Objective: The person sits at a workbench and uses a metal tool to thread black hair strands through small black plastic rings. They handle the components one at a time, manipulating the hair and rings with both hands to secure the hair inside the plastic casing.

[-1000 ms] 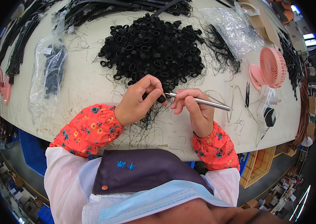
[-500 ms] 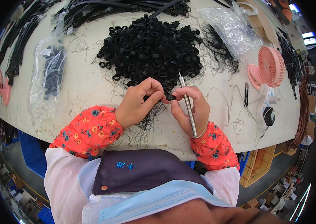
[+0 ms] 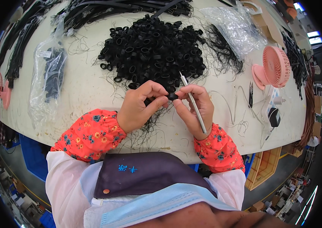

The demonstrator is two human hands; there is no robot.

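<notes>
A small black strap loop [image 3: 172, 96] is pinched between my two hands, just in front of a large heap of similar loops [image 3: 149, 49]. My left hand [image 3: 138, 108] is closed, with thumb and forefinger gripping the loop's left side. On its right side are the fingertips of my right hand [image 3: 199, 110]. That hand also holds a slim silver pen-shaped tool [image 3: 185, 81] slanting across the palm, its thin tip pointing away toward the heap. Dark thread ends [image 3: 149, 123] lie scattered on the table below my hands.
A clear plastic bag [image 3: 49, 81] with black pieces lies to the left. On the right stand a pink fan [image 3: 275, 68], black-handled snips [image 3: 251, 95] and a cable with a black adapter [image 3: 274, 117]. Black belts [image 3: 126, 8] run along the back beside another plastic bag [image 3: 237, 28].
The tool has tilted, its rear end swinging right and slightly up. The loop has turned a little between my fingers and now shows more of its face.
</notes>
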